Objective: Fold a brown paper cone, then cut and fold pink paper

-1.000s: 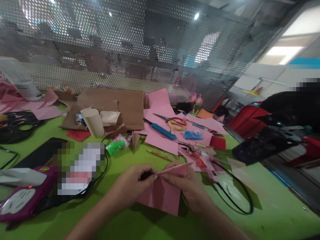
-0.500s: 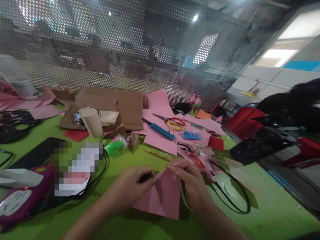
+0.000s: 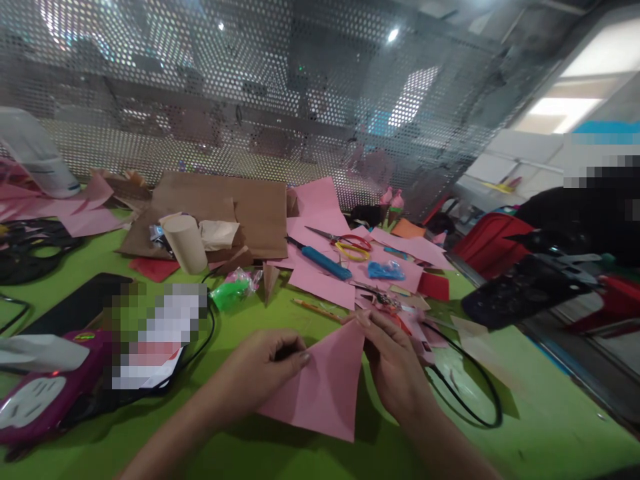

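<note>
A creased sheet of pink paper (image 3: 325, 393) is held between both hands, low over the green table. My left hand (image 3: 273, 367) pinches its left edge, thumb on top and fingers curled behind. My right hand (image 3: 393, 363) grips the upper right corner between thumb and fingers. The lower part of the sheet hangs free toward me. Just beyond the hands lie a pencil (image 3: 315, 309) and a pink glue gun (image 3: 417, 337), partly hidden by my right hand.
Scissors (image 3: 353, 245), a blue-handled tool (image 3: 326, 263) and pink sheets lie farther back. A cardboard tube (image 3: 185, 243) stands by brown card (image 3: 225, 200). On the left are a purple power strip (image 3: 30, 403) and a phone; a black cable (image 3: 493, 387) loops at right.
My right thumb and fingers have shifted at the paper's upper corner, which now shows more of its surface. My left hand keeps its pinch, slightly farther left.
</note>
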{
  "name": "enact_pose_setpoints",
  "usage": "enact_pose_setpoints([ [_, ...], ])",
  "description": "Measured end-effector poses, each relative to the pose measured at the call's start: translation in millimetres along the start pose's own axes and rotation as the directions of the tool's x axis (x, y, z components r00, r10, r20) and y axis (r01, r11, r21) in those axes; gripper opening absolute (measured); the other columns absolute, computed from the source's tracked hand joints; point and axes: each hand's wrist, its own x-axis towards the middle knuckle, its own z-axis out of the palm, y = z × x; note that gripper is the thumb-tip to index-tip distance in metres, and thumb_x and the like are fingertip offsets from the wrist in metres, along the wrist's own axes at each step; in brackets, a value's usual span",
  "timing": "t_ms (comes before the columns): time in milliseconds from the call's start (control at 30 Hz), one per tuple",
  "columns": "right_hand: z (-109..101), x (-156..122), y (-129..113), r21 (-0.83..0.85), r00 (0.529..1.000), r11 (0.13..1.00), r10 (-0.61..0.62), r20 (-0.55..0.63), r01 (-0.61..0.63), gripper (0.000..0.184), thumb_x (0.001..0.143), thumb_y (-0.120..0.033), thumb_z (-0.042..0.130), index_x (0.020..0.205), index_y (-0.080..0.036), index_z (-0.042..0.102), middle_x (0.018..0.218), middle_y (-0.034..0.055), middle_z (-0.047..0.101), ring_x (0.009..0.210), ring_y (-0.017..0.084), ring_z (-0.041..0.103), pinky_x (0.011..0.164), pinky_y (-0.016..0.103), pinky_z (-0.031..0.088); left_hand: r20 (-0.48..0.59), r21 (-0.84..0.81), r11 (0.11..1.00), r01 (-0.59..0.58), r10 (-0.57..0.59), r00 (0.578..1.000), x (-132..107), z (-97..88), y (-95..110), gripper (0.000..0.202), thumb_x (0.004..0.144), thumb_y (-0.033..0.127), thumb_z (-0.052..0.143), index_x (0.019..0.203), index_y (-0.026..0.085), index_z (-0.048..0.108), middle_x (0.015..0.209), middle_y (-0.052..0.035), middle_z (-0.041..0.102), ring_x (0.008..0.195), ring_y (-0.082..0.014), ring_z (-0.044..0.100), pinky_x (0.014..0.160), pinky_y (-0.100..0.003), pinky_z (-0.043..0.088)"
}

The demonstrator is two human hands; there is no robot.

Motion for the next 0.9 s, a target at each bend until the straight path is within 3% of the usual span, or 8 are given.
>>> enact_pose_setpoints([
  [167, 3, -3, -3, -0.072, 0.993, 0.996, 0.056, 0.100, -0.049, 0.023, 0.064, -0.035, 0.085, 0.071, -0.018, 0.073, 0.067, 0.0007, 0.067, 0.059, 0.013, 0.056, 0.057, 0.024, 0.042, -0.008, -0.040, 0.999, 0.002, -0.002, 1.000, 2, 0.1, -3, 0.024, 0.088, 0.036, 0.052, 0.073, 0.018, 0.058, 0.073, 0.0017, 0.058, 0.072, -0.0160, 0.053, 0.063, -0.025, 0.035],
  [533, -9, 6, -5, 0.059, 0.996, 0.997, -0.043, -0.080, 0.048, 0.021, 0.060, -0.030, 0.087, 0.074, -0.020, 0.075, 0.072, -0.0003, 0.070, 0.065, 0.012, 0.057, 0.061, 0.022, 0.044, -0.021, -0.014, 0.996, 0.091, -0.091, 0.996, -5, -23.8, -3, 0.024, 0.088, 0.038, 0.053, 0.080, 0.019, 0.065, 0.070, 0.0018, 0.060, 0.067, -0.0146, 0.052, 0.059, -0.024, 0.035],
  [667, -12, 9, -7, 0.100, 0.993, 0.993, -0.047, -0.109, 0.058, 0.021, 0.060, -0.029, 0.088, 0.075, -0.021, 0.075, 0.071, -0.0014, 0.070, 0.065, 0.011, 0.057, 0.061, 0.021, 0.045, -0.022, -0.014, 0.995, 0.104, -0.104, 0.994, -5, -32.7, -9, 0.024, 0.089, 0.038, 0.053, 0.083, 0.019, 0.066, 0.062, 0.0029, 0.058, 0.058, -0.0127, 0.049, 0.055, -0.024, 0.031],
  [900, -11, 12, -10, 0.109, 0.987, 0.990, -0.076, -0.142, 0.092, 0.023, 0.057, -0.030, 0.089, 0.074, -0.022, 0.076, 0.074, -0.0009, 0.071, 0.068, 0.012, 0.059, 0.063, 0.022, 0.047, -0.088, -0.009, 0.996, 0.089, -0.089, 0.992, -4, -39.0, -9, 0.027, 0.091, 0.039, 0.050, 0.077, 0.018, 0.060, 0.063, 0.0032, 0.056, 0.059, -0.0123, 0.047, 0.056, -0.024, 0.031],
])
